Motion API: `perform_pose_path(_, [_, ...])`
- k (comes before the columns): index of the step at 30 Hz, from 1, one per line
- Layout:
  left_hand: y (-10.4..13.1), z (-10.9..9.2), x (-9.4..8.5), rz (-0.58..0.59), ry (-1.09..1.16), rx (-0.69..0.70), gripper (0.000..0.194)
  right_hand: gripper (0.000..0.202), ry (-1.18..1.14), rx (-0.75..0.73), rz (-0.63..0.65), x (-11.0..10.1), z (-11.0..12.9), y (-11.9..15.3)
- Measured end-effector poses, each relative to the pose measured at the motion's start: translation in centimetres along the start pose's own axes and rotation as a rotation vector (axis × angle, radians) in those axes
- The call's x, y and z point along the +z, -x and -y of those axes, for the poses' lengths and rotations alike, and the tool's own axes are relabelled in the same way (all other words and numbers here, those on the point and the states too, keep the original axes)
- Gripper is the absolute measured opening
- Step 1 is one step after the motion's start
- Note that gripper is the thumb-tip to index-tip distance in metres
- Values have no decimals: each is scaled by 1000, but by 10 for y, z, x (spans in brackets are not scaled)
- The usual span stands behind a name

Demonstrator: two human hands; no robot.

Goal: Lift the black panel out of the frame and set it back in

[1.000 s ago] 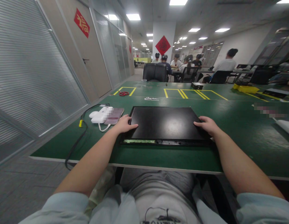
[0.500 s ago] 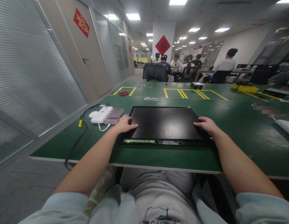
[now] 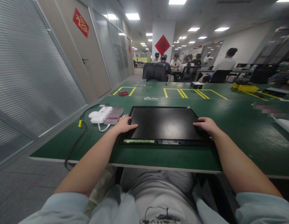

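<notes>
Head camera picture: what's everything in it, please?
Flat panel: one, black, on table
Strip: one, green, panel's near edge
Table: one, green, under panel
Phone-like slab: one, purplish, left of panel
Gadgets: count unclear, white, beside slab
Cable: one, black, table's left side
Scissors: one, red, far left
Slim pieces: several, whitish, beyond panel
Cup: one, clear, far edge
Box: one, black, far side
Bag-like thing: one, yellow, far right
Tape lines: several, yellow, far half
Diamond signs: several, red, background
Chairs: several, black, background
People: several, mixed clothes, background
Left hand: one, bare, panel's left edge
Right hand: one, bare, panel's right edge
</notes>
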State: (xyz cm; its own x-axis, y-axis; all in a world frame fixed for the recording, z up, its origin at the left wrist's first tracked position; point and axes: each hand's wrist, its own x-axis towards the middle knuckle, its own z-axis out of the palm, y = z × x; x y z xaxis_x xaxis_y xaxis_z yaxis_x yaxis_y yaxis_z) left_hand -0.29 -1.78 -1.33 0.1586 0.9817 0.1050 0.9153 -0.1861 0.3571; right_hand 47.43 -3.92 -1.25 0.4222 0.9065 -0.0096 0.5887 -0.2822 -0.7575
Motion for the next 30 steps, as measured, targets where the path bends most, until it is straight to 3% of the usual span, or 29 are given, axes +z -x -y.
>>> perform_pose_path(7, [0,-1,0,15,-6,-4,82,19,73,-89,16,-1,0,-2])
perform_pose_path(18, [2,-3,-4,-26,48,8,81,16,-42,-76,-36,-8,-6,-9])
perform_pose_path(22, [1,-5,-5,-62,-10,-47,72,15,-4,-33,-43,-9,-8,-12])
perform_pose_path(30, [-3,-3,-6,-4,-166,-57,48,18,85,-75,-22,-8,-11,-16])
